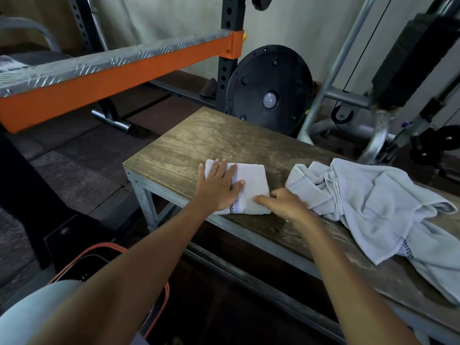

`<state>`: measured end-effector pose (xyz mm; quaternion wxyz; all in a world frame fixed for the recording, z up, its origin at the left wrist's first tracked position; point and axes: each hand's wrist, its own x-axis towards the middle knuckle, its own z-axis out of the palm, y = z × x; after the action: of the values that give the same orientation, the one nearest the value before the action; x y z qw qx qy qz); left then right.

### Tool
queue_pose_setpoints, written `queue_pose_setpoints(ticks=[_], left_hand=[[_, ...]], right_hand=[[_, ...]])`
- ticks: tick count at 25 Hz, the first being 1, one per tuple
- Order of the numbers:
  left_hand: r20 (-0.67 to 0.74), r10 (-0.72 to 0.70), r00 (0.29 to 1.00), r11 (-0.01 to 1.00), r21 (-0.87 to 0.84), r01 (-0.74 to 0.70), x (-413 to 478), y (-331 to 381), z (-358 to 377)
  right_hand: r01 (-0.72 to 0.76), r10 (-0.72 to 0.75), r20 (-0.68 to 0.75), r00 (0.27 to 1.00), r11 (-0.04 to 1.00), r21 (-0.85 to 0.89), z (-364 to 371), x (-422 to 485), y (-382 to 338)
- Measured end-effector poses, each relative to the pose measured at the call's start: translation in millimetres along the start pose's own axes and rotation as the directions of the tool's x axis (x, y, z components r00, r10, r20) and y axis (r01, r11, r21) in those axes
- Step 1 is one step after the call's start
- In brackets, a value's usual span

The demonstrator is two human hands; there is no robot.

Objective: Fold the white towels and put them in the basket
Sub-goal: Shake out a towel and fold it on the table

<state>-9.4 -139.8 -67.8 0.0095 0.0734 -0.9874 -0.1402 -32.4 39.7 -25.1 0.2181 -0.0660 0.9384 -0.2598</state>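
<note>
My left hand (219, 188) presses spread flat on the small folded white terry towel (254, 185) on the worn wooden counter (211, 135); my right hand (283, 202) curls at the towel's right edge, pinching or not I cannot tell; the dark orange-rimmed basket (99, 245) lies back-left of the left hand, nearer that arm.

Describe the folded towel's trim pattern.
The folded towel's trim: black checks beside a pale blue band; head view.

A folded white towel (254, 186) is laid near the front edge of the wooden bench (209, 136); crumpled towels (373, 200) are heaped toward its right end.
</note>
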Motion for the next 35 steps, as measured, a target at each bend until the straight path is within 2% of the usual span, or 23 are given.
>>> queue_pose_setpoints(ticks=[3, 6, 8, 11, 13, 15, 17, 19, 20, 22, 25, 27, 30, 33, 35], left_hand=[[-0.011, 0.002, 1.000, 0.998, 0.059, -0.001, -1, -18, -7], [-0.022, 0.010, 1.000, 0.985, 0.170, -0.006, -2, -33, -14], [-0.065, 0.059, 0.996, 0.987, 0.152, -0.048, 2, -31, -18], [-0.067, 0.153, 0.986, 0.987, 0.062, -0.149, 7, -22, -12], [-0.023, 0.142, 0.990, 0.988, 0.067, -0.140, 9, -21, -5], [-0.025, 0.098, 0.995, 0.993, 0.068, -0.097, 12, -23, -1], [-0.044, 0.080, 0.996, 0.995, 0.063, -0.077, 14, -23, 1], [-0.067, 0.078, 0.995, 0.996, 0.059, -0.074, 15, -22, 3], [-0.072, 0.077, 0.994, 0.996, 0.059, -0.073, 15, -21, 4], [-0.076, 0.064, 0.995, 0.997, 0.058, -0.060, 14, -21, 3], [-0.088, 0.040, 0.995, 0.998, 0.058, -0.035, 13, -16, 2], [-0.089, 0.037, 0.995, 0.998, 0.054, -0.032, 13, -14, 3], [-0.085, 0.039, 0.996, 0.998, 0.042, -0.035, 13, -14, 3], [-0.081, 0.041, 0.996, 0.998, 0.043, -0.037, 12, -14, 3], [-0.085, 0.039, 0.996, 0.999, 0.036, -0.036, 11, -14, 3]], right_hand=[[0.064, -0.064, 0.004, 0.998, 0.998, -0.006, 11, -3, -10], [0.106, -0.120, 0.039, 0.992, 0.959, 0.263, 21, -11, -22], [0.097, -0.147, 0.096, 0.984, 0.912, 0.398, 24, -16, -25], [0.089, -0.139, 0.123, 0.983, 0.934, 0.345, 25, -16, -25], [0.058, -0.095, 0.135, 0.986, 0.964, 0.258, 22, -17, -23], [0.017, -0.069, 0.201, 0.977, 0.968, 0.250, 20, -21, -23], [-0.074, -0.062, 0.304, 0.951, 0.905, 0.418, 21, -24, -21], [-0.173, -0.090, 0.353, 0.931, 0.744, 0.646, 28, -24, -18], [-0.194, -0.107, 0.363, 0.926, 0.689, 0.698, 33, -24, -15], [-0.177, -0.128, 0.367, 0.921, 0.702, 0.690, 40, -27, -10], [-0.131, -0.085, 0.315, 0.945, 0.786, 0.604, 36, -32, -8], [-0.079, -0.041, 0.193, 0.980, 0.815, 0.573, 33, -31, -9], [0.022, -0.057, 0.036, 0.998, 0.783, 0.622, 37, -30, -12], [0.054, -0.070, -0.007, 0.998, 0.697, 0.715, 40, -31, -11], [0.041, -0.079, 0.020, 0.997, 0.706, 0.707, 40, -29, -8]])
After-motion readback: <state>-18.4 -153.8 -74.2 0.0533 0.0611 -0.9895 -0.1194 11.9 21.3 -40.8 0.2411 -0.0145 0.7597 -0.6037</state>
